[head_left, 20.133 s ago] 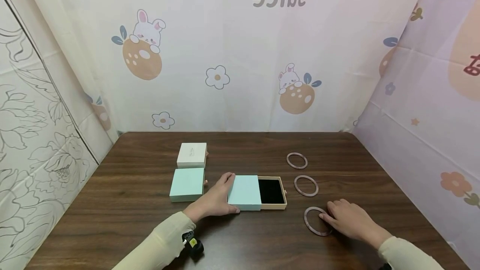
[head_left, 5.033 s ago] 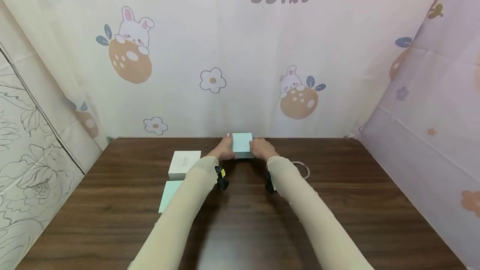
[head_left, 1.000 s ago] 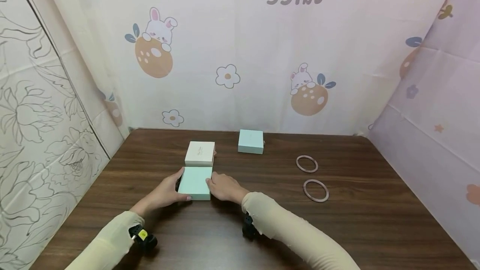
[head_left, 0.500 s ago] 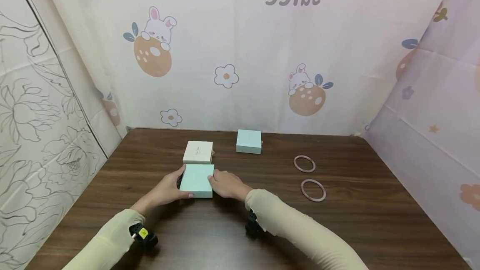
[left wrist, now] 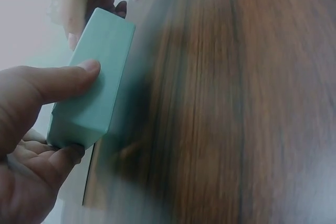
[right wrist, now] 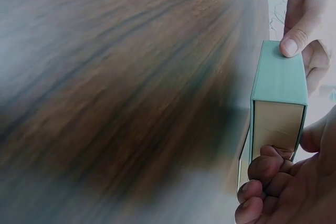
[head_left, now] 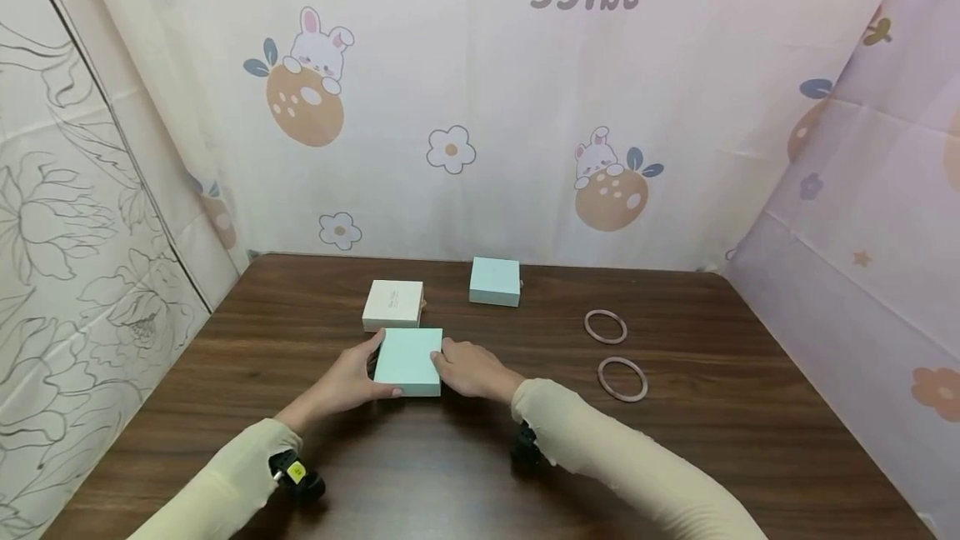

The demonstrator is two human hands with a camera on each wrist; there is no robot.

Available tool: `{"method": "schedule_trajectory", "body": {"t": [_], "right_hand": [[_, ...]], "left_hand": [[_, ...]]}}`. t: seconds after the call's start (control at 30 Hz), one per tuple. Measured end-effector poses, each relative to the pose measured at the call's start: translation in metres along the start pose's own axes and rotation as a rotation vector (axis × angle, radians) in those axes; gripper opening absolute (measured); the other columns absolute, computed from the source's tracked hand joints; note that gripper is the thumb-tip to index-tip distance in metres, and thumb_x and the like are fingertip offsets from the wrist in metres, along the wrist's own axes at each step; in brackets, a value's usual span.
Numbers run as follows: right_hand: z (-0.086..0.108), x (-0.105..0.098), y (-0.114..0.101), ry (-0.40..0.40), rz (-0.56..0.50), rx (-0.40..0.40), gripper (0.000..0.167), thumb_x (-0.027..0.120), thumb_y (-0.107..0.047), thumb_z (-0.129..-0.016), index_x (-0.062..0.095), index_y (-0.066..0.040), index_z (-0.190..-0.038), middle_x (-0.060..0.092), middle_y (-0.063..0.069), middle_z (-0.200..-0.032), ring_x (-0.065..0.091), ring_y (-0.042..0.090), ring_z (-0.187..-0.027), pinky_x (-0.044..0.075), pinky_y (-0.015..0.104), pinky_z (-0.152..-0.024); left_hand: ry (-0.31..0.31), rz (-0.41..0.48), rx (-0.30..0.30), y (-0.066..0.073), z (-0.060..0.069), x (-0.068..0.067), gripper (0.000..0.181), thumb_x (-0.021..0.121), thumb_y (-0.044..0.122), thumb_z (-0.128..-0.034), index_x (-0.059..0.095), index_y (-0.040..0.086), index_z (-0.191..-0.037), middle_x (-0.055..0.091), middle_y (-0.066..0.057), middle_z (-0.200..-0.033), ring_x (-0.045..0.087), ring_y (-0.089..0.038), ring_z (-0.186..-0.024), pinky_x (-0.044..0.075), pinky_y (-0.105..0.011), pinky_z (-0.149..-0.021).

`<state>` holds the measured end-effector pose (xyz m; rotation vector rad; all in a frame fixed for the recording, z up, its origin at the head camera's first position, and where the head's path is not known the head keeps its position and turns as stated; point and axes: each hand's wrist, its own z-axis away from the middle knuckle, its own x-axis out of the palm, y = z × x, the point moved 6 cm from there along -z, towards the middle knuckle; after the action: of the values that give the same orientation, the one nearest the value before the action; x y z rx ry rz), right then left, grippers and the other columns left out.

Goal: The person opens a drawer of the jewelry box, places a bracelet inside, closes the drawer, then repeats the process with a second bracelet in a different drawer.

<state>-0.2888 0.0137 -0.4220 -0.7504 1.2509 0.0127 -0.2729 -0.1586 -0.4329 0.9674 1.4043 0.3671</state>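
Note:
A mint-green drawer box is between both hands in the head view. My left hand grips its left end, thumb on the near side, as the left wrist view shows on the box's side wall. At its right end is my right hand. In the right wrist view the right fingers curl against the beige drawer front, with the thumb at the top face. The drawer is in its sleeve; whether the fingers pinch a pull tab is hidden.
Just behind the held box stands a white box. A second mint-green box is near the table's back edge. Two pinkish bangles lie to the right on the dark wood table. Patterned curtains surround the table.
Both hands have shifted the box slightly right. Earlier, the other mint box had its drawer out beside three bangles; both hands then held it, closed, at the back. Two bangles are visible now.

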Motion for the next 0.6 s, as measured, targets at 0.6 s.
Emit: {"method": "schedule_trajectory", "body": {"t": [0.6], "right_hand": [[0.029, -0.024, 0.035, 0.009, 0.04, 0.037, 0.035, 0.033, -0.028, -0.104, 0.056, -0.001, -0.102, 0.049, 0.004, -0.07, 0.046, 0.017, -0.061, 0.039, 0.034, -0.06]], "left_hand": [[0.038, 0.09, 0.04, 0.03, -0.022, 0.038, 0.102, 0.087, 0.01, -0.0675, 0.023, -0.018, -0.141, 0.042, -0.031, -0.137, 0.049, -0.031, -0.12, 0.042, -0.043, -0.094]]}}
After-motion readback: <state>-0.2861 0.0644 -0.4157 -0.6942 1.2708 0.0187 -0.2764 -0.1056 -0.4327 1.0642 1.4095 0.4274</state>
